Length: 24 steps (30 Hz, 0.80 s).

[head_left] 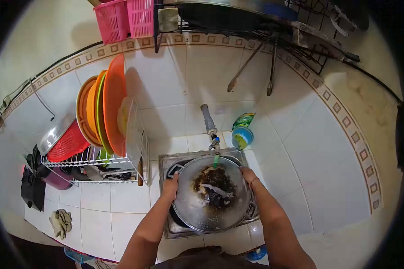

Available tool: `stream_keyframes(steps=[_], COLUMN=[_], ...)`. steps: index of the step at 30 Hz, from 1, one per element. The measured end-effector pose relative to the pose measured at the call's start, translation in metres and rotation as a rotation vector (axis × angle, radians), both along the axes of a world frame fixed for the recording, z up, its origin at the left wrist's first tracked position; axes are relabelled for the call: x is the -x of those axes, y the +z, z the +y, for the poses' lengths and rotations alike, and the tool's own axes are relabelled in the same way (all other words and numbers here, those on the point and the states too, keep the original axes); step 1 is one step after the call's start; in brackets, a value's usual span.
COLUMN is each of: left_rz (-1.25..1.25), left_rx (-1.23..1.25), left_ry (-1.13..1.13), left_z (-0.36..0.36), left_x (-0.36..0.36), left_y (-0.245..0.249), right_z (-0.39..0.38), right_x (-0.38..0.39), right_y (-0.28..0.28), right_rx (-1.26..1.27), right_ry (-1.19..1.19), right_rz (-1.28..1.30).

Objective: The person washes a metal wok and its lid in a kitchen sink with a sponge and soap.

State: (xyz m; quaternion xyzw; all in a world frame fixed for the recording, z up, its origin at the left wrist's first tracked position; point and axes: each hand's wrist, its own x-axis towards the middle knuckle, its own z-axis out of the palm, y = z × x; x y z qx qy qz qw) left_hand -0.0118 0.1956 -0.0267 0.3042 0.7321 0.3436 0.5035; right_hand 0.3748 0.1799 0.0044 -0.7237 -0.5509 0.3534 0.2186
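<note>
A large round metal pan [188,204] lies over the sink [173,231], with dark burnt stains and some whitish residue at its middle. My left hand [171,186] grips its left rim, and my right hand [248,175] holds the rim at the upper right. Above the pan's far edge is the tap [214,143], with a green tip pointing down at the pan. Metal items show partly beneath the pan inside the sink.
A dish rack [137,157] with orange plates [114,105] and a red basket [69,143] stands left. A blue bowl [243,136] sits behind the sink. Tongs [247,67] hang above. A cloth [61,223] lies at the lower left.
</note>
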Motion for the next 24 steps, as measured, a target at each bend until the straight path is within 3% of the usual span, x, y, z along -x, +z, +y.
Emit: stream_keyframes(steps=[2, 3, 6, 9, 12, 14, 16, 17, 20, 21, 24], left_rz=[0.01, 0.022, 0.045, 0.026, -0.163, -0.2, -0.216, -0.275, -0.313, -0.509, -0.295], left_rx=[0.019, 0.068, -0.034, 0.267, 0.177, 0.166, 0.134, 0.056, 0.116, 0.079, 0.169], left_ry=[-0.003, -0.044, 0.076, -0.092, 0.052, 0.081, 0.143, 0.114, 0.148, 0.162, 0.182], left_z=[-0.013, -0.016, -0.026, -0.042, -0.036, -0.056, -0.078, -0.079, -0.102, -0.094, -0.131], left_x=[0.001, 0.002, 0.0, 0.005, 0.013, 0.005, -0.003, 0.005, 0.011, 0.029, 0.023], left_y=[0.02, 0.03, 0.01, 0.063, -0.023, 0.027, 0.064, 0.041, 0.08, 0.019, 0.098], right_z=[0.013, 0.014, 0.006, -0.021, -0.043, -0.06, -0.07, -0.082, -0.099, -0.104, -0.107], right_x=[-0.004, 0.0, 0.004, 0.006, 0.005, 0.007, 0.008, 0.012, 0.006, 0.007, 0.02], right_y=[-0.021, -0.024, -0.011, 0.009, 0.01, 0.021, 0.036, 0.048, 0.035, 0.034, 0.042], right_rx=[-0.034, -0.191, 0.126, 0.043, -0.068, -0.141, 0.0, 0.031, 0.033, 0.043, 0.071], right_ry=[0.111, 0.091, -0.133, -0.076, -0.016, 0.008, 0.046, 0.052, 0.049, 0.055, 0.126], right_rz=[-0.111, -0.022, -0.111, 0.003, 0.021, 0.014, -0.045, -0.066, -0.069, -0.082, -0.058])
